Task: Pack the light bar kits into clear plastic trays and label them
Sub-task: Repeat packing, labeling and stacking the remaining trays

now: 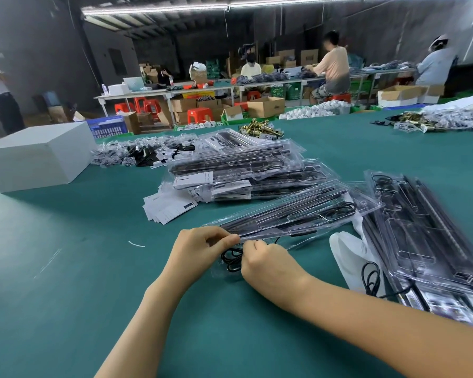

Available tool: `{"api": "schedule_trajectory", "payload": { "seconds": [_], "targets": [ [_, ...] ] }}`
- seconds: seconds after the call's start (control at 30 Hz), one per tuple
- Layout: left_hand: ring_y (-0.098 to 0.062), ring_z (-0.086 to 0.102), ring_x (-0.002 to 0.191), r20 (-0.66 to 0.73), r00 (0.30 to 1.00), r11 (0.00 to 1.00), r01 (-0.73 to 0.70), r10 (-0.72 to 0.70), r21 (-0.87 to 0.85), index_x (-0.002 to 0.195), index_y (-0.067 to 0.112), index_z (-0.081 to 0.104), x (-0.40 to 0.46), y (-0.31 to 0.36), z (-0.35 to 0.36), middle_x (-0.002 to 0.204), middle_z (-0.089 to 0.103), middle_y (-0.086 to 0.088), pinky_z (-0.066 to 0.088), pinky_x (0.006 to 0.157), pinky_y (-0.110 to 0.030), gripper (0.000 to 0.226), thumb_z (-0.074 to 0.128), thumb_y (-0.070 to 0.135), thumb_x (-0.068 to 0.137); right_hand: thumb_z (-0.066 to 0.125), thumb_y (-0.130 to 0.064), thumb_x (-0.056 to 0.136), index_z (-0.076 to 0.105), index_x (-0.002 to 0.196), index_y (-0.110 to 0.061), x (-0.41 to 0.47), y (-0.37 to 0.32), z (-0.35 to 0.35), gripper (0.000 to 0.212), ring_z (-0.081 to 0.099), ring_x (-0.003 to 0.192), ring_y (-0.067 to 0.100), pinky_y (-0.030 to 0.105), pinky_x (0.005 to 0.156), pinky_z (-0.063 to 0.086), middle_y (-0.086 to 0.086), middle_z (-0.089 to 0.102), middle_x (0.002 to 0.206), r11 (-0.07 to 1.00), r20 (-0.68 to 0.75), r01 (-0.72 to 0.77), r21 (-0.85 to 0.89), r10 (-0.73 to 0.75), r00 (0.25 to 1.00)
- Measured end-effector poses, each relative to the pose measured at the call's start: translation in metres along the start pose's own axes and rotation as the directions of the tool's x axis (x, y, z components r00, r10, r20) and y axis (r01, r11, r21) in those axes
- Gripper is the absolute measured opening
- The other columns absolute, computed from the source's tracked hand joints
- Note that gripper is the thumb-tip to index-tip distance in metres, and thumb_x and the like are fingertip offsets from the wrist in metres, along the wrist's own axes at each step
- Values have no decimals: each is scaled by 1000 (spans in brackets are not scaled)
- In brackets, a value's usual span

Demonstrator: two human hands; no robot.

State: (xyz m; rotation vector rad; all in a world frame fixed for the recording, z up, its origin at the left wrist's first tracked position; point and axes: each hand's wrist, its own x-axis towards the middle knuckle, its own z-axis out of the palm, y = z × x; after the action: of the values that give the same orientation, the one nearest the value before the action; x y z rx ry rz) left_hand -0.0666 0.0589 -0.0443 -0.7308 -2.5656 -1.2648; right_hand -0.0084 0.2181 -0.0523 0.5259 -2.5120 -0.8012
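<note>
both hands pinch near end of clear tray (292, 214) on green table (79, 268): left hand (200, 246) grip on rim, right hand (265, 264) beside coiled black cable (231, 259). tuck cable in before pressing shut.

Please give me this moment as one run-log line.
step: packing tray | left hand: pinching near end of clear tray | right hand: at same end, by coiled black cable | label: none visible on this tray

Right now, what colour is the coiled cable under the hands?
Black; the coiled cable shows best in the head view, between both hands.
</note>
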Motion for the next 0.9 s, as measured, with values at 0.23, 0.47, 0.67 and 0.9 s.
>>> {"api": "schedule_trajectory", "payload": {
  "seconds": [0.23,0.47,0.67,0.9],
  "targets": [
    [-24,39,53,-238,694,685,-484,679,544,55,11,48,-26,-7,8,56,44,-2,37,50,-35,37,62,25,86,67,-15,33,69,52,-20,-5,-5,6,19,43,37,3,12,35,27,-5,58,57,993,67,-88,81,83,994],
    [-18,73,80,-21,828,613,-397,560,684,92,10,78,-41,-5,19,93,75,-4,57,56,-26,31,86,29,69,79,-12,30,64,49,-18,-3,-2,7,25,46,37,7,15,32,26,-5,53,53,971,-34,-128,202,138,990],
    [-17,71,64,-34,928,723,-267,372,637,92,22,79,-41,7,24,99,75,2,50,42,-21,31,89,26,63,84,-9,36,65,52,-18,-3,0,12,27,54,48,10,19,34,40,-5,56,55,920,-112,-128,371,181,977],
    [-17,65,51,-144,946,778,-145,290,611,73,22,75,-33,13,30,71,72,10,47,35,-25,2,76,20,72,58,0,55,74,89,-5,-7,-1,12,38,60,63,14,22,62,52,2,65,75,910,-204,-110,400,206,957]
  ]
}}
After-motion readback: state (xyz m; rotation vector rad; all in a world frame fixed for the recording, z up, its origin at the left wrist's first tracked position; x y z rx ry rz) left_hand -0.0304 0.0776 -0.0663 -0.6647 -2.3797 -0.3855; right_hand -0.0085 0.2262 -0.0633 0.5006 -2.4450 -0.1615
